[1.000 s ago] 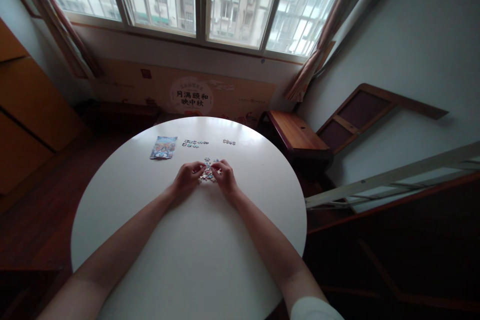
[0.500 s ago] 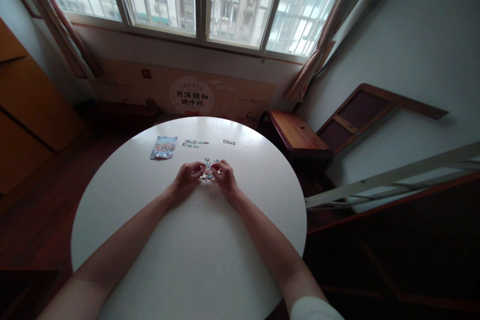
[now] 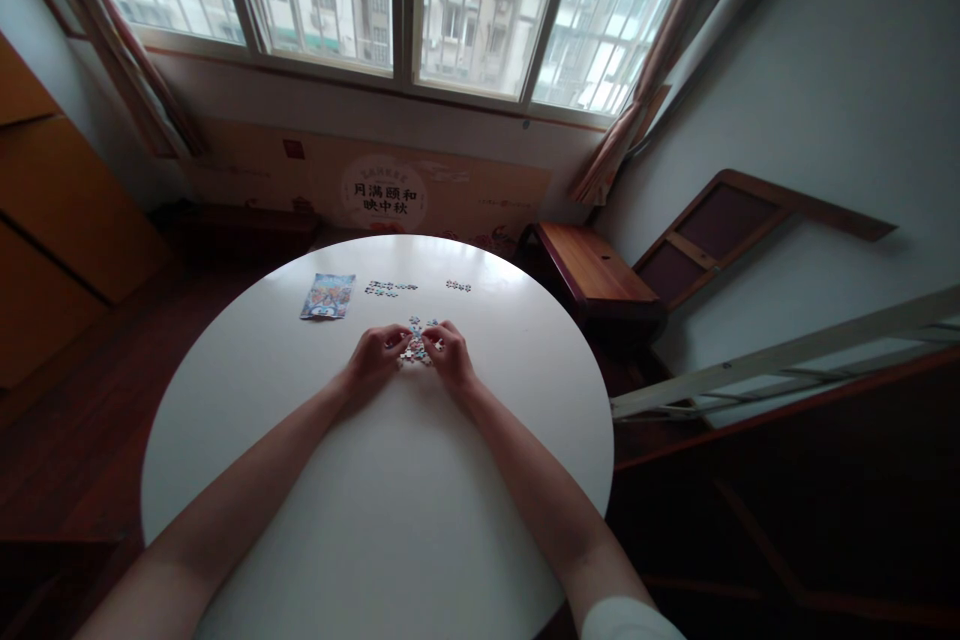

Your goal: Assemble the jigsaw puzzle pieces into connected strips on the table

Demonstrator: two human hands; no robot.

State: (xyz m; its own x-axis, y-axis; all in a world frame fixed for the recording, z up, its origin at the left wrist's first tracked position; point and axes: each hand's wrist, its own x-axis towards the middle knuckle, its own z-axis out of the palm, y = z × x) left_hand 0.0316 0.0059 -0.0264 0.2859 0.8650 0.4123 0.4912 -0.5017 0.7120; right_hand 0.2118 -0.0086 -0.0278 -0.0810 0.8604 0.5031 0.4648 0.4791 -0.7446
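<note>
A small cluster of joined jigsaw pieces (image 3: 415,345) lies near the middle of the round white table (image 3: 375,500). My left hand (image 3: 373,356) rests at its left side, fingers curled and pinched on the pieces. My right hand (image 3: 450,352) sits at the cluster's right side, fingers likewise bent onto the pieces. The two hands almost meet over the cluster, and the pieces under the fingertips are too small to tell apart.
Farther back on the table lie a colourful puzzle packet (image 3: 328,296), a loose row of pieces (image 3: 390,289) and a smaller group of pieces (image 3: 458,286). A wooden bench (image 3: 592,270) stands beyond the table's right edge. Windows and a printed board (image 3: 382,192) line the far wall.
Both hands stay pinched on the puzzle cluster; only slight finger movement shows. The view has shifted very slightly.
</note>
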